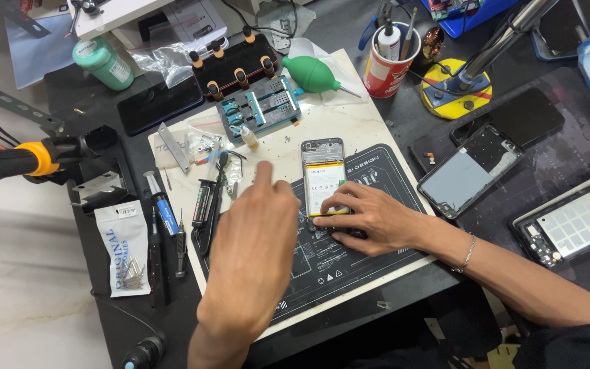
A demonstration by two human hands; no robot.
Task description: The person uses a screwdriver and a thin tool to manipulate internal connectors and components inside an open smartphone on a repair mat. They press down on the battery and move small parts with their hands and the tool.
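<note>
right hand [370, 219] grip: fingertips pinning opened phone [324, 178] flat on work mat [377, 171] | left hand [254, 246] grip: empty, loose, over tools | advice: keep pressure at lower edge, off the battery

Right hand [370, 219] steadies opened phone [324, 179]; left hand [257, 232] hovers.

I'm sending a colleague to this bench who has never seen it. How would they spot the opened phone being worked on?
Start at the dark work mat on the pale board mid-bench. The opened phone lies upright at the mat's upper left, with the right hand pressing its lower end and the left hand beside it. Its yellow-and-white battery shows, unlike the other phones off to the right.
</note>
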